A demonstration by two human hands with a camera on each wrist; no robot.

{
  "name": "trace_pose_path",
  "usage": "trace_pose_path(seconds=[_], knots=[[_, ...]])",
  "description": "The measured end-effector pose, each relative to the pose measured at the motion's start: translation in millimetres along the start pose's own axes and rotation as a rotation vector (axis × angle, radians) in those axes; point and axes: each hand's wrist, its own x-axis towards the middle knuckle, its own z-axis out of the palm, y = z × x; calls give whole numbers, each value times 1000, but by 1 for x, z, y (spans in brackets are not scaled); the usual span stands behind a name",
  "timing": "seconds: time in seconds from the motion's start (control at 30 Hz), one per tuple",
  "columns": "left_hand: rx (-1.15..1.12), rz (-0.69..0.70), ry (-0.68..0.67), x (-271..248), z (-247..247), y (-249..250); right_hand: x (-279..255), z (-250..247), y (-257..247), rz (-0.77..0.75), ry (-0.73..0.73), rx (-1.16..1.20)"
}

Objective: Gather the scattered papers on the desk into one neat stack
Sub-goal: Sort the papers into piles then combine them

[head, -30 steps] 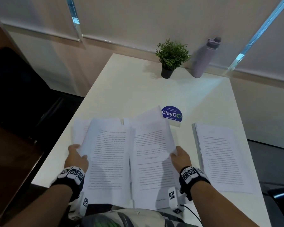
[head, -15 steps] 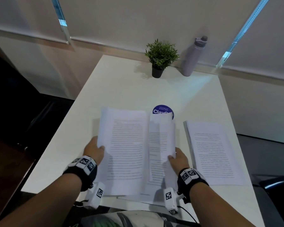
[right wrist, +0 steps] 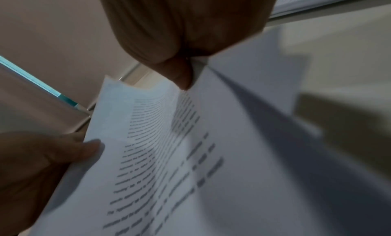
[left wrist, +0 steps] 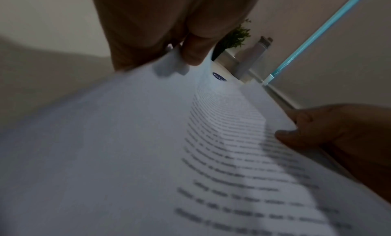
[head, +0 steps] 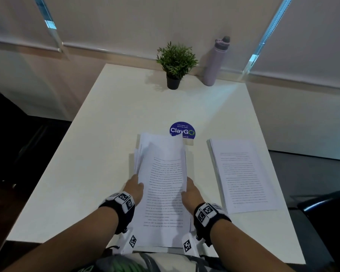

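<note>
A loose bundle of printed papers (head: 165, 185) lies lengthwise at the middle of the white desk (head: 98, 154), its sheets bowed and uneven at the far end. My left hand (head: 134, 188) grips the bundle's left edge, thumb on top (left wrist: 191, 53). My right hand (head: 190, 190) pinches the right edge, thumb pressed on the top sheet (right wrist: 182, 77). A second, squared stack of papers (head: 241, 173) lies flat on the desk to the right, apart from both hands.
A round blue ClayGo sticker (head: 182, 130) shows just beyond the bundle. A small potted plant (head: 176, 63) and a lilac bottle (head: 216, 61) stand at the desk's far edge. A dark chair (head: 322, 213) sits at the right.
The two hands have come together, sliding the side-by-side sheets over one another into a single narrow bundle at the desk's middle. The right-hand stack has not moved.
</note>
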Motion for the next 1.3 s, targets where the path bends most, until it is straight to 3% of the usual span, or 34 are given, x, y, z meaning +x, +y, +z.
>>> trace_pose_path(seconds=[0.07, 0.2, 0.4, 0.53, 0.67, 0.8, 0.9, 1.0, 1.13, 1.3], knots=[[-118, 65, 21, -11, -2, 5, -1, -8, -1, -8, 17, 18], [-345, 145, 191, -31, -20, 22, -1, -26, -13, -51, 82, 146], [-582, 441, 374, -45, -58, 55, -8, -47, -76, -367, 232, 345], [-691, 560, 389, -50, -73, 63, -12, -49, -95, -506, 329, 346], [-674, 566, 371, -53, -72, 60, -18, -49, -104, -591, 357, 352], [-688, 558, 379, -54, -73, 65, -27, -55, -122, -898, 430, 295], [-670, 545, 379, -51, -75, 69, -21, -60, -128, -1024, 474, 123], [-609, 460, 349, -41, -73, 66, -17, -60, -129, -1016, 493, 33], [-442, 312, 284, -27, -60, 53, -16, -60, -129, -974, 514, 178], [-367, 338, 320, -35, -50, 56, 1, -88, -111, -868, 590, 225]])
